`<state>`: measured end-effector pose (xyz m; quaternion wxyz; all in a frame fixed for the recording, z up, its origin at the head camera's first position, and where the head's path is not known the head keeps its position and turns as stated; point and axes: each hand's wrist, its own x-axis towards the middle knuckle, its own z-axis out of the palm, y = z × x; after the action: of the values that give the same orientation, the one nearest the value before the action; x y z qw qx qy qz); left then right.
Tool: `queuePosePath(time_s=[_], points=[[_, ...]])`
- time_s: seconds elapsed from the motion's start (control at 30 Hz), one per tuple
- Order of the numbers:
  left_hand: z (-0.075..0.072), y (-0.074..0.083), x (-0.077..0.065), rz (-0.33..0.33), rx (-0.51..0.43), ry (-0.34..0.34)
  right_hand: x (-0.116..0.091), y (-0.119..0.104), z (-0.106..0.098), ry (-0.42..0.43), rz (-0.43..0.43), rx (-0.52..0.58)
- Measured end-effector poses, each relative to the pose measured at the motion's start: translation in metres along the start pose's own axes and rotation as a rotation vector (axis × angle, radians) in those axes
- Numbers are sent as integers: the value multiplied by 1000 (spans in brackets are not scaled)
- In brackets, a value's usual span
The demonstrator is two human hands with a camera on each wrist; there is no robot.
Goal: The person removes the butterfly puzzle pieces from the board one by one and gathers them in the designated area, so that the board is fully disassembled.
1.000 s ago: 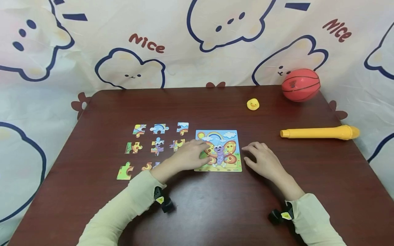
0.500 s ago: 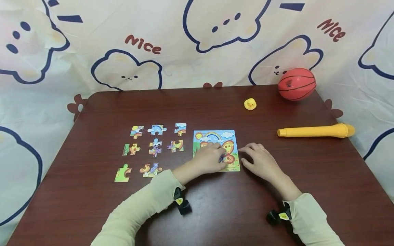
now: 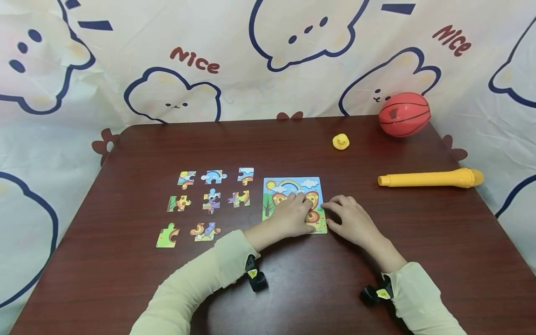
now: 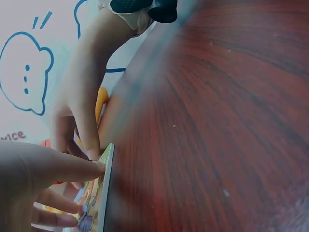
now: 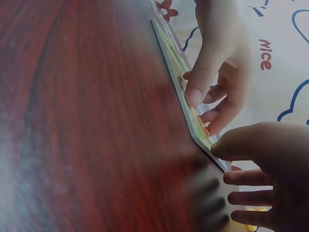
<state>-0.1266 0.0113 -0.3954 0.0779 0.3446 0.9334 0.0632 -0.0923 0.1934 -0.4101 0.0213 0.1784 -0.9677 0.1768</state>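
In the head view, a square butterfly picture board (image 3: 270, 207) lies flat on the dark wooden table. Over its lower middle is my left hand (image 3: 289, 216), covering much of the butterfly. In the right wrist view that hand's thumb (image 5: 195, 94) and fingertips rest on the picture, spaced apart. My right hand (image 3: 351, 221) is at the board's right side, fingertips right at the edge; its thumb (image 5: 236, 145) meets the near corner. To the left, several jigsaw pieces lie in rows, among them a green corner piece (image 3: 166, 236) and a purple butterfly-head piece (image 3: 211, 201).
A yellow microphone-shaped toy (image 3: 431, 179) lies on the right of the table (image 3: 318, 288). Farther back are a small yellow rubber duck (image 3: 341, 141) and a red toy basketball (image 3: 404, 114) near the far right corner. A patterned cloth (image 3: 247, 93) hangs behind.
My left hand has moved right, from the board's left edge onto its lower middle, uncovering pieces behind it. My right hand has shifted slightly left, up to the board's edge.
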Motion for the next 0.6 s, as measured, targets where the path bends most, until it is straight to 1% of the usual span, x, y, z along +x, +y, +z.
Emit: queuePosePath(time_s=[0.23,0.4,0.5,0.6], points=[[-1,0,1,-11,-3,-17,0,0,1,4,-5,-5],[-1,1,2,-6,-7,1,1,0,1,1,2,-5],[0,1,3,-6,-38,14,1,0,2,-1,6,-2],[1,0,3,-21,-125,26,1,1,2,1,5,6]])
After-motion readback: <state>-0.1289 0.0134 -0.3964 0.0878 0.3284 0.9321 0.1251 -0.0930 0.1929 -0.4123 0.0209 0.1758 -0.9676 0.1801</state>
